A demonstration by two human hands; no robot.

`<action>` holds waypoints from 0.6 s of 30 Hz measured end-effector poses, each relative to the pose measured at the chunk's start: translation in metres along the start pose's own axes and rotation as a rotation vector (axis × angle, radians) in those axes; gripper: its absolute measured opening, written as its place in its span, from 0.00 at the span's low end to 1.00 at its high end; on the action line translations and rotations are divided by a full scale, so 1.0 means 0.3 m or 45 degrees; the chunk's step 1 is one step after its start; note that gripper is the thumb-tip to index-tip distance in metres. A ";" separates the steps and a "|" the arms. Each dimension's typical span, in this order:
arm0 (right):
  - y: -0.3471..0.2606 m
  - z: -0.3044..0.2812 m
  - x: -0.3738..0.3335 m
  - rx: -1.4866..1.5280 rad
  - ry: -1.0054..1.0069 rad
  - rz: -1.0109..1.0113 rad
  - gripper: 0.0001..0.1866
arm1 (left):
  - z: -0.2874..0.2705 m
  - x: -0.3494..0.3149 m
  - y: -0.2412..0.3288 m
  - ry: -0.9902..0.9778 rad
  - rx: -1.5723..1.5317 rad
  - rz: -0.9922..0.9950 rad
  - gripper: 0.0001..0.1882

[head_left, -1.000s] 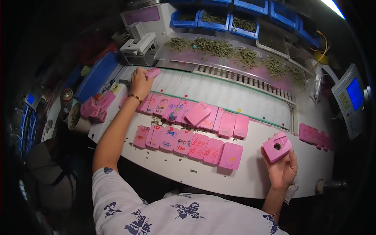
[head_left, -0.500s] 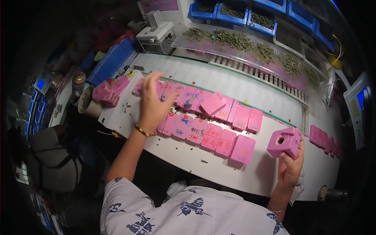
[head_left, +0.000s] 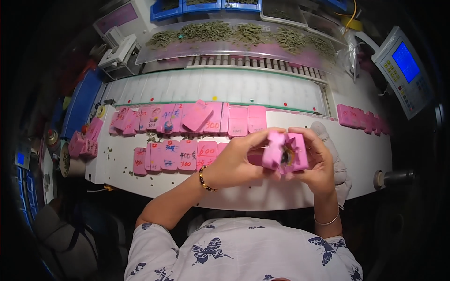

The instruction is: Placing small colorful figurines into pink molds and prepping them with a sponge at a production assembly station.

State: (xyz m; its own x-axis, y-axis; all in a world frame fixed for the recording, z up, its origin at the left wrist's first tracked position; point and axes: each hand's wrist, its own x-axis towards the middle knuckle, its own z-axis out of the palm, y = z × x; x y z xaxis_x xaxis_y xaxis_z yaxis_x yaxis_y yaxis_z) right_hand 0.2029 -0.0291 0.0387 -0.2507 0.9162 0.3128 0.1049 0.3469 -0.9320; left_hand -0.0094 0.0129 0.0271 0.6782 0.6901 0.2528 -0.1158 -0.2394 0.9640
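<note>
**A:** Hands first, please. What are they doing?

**B:** Both are raised over the near edge of the white tabletop (head_left: 262, 194). The left hand (head_left: 234, 161) and the right hand (head_left: 318, 164) are each clenched around one small pink box (head_left: 286, 152), held between them just above the surface. The box's flaps are spread open, and something dark and round shows inside; I cannot tell what it is. A beaded bracelet (head_left: 204, 178) circles the left wrist, a thin bangle (head_left: 326, 220) the right.

**A:** And the surface itself?

**B:** Flat pink boxes (head_left: 197, 117) lie in two rows across it, touching side by side, many with handwriting on top. One sits tilted on the back row. Small green crumbs are scattered near the rows. A white glove (head_left: 335, 154) lies under the right hand. Another short row of pink boxes (head_left: 363, 119) sits far right, well apart from the main rows, and a loose pile of them (head_left: 84, 143) is at the left end.

**A:** What lies beyond?

**B:** A white ribbed conveyor (head_left: 215, 86) runs behind the rows. Past it, a long tray (head_left: 239, 35) holds heaps of dried green leaves, with blue bins (head_left: 187, 7) behind. A grey control panel with a blue screen (head_left: 405, 68) stands at the right. The room around is dark.
</note>
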 end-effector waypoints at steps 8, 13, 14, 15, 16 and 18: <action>-0.020 0.111 0.028 0.553 0.476 -0.021 0.35 | 0.097 0.016 -0.026 0.408 -1.282 -0.122 0.30; 0.011 0.185 0.011 -0.426 0.411 -0.506 0.21 | 0.109 0.077 -0.013 0.522 -1.646 -0.076 0.29; 0.012 0.198 -0.002 -0.502 0.425 -0.585 0.20 | 0.100 0.092 -0.018 0.528 -1.766 -0.045 0.31; 0.014 0.197 -0.031 -0.758 0.342 -0.650 0.21 | 0.094 0.099 -0.019 0.534 -1.885 -0.014 0.33; 0.017 0.212 -0.047 -0.757 0.340 -0.652 0.21 | 0.089 0.098 -0.016 0.536 -1.884 -0.011 0.33; 0.022 0.240 -0.067 -0.710 0.391 -0.645 0.22 | 0.077 0.095 -0.006 0.562 -1.648 -0.137 0.35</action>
State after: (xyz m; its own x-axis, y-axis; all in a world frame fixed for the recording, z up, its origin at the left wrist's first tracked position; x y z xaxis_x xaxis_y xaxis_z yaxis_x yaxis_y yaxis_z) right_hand 0.1394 -0.0598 0.0131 -0.1294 0.6074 0.7838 0.5340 0.7087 -0.4611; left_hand 0.0269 0.0172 0.0306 0.4697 0.8809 -0.0578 -0.8315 0.4634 0.3063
